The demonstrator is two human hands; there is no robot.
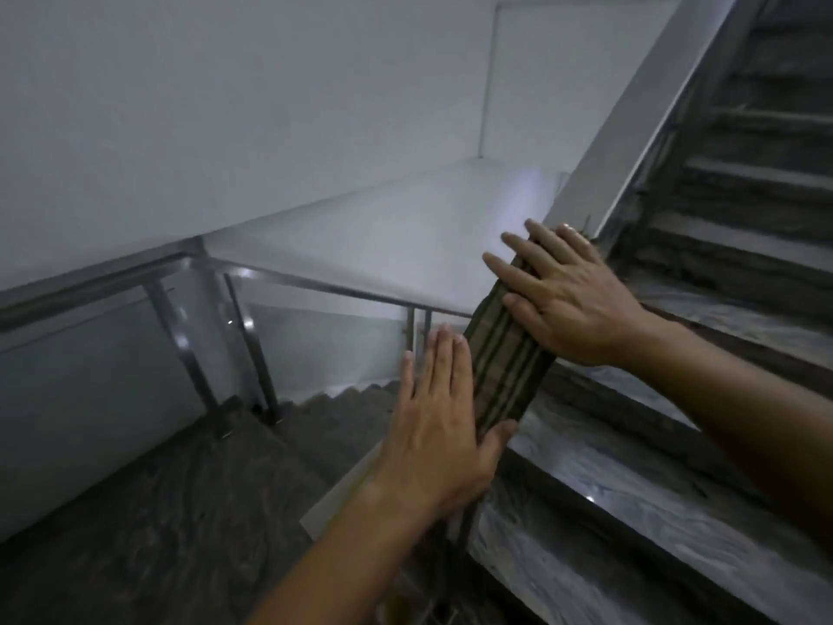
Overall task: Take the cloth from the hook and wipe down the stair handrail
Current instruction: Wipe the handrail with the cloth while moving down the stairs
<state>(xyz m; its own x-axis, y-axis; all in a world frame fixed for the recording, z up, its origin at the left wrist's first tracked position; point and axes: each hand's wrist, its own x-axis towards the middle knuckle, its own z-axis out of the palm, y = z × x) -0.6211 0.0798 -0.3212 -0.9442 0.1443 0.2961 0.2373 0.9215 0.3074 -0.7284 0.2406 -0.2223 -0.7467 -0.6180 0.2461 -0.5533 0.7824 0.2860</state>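
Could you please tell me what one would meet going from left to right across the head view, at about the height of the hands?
Metal railing posts → left hand → striped cloth draped over the handrail → right hand → marble stair steps.

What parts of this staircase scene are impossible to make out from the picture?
Head view only:
- The handrail under the striped cloth: covered by the cloth and both hands.
- Right hand's palm and its grip: hidden beneath the hand.
- Left hand's fingertips beyond the cloth edge: too dim and blurred.
- The hook: not in view.
- Lower steps: dark, blurred.
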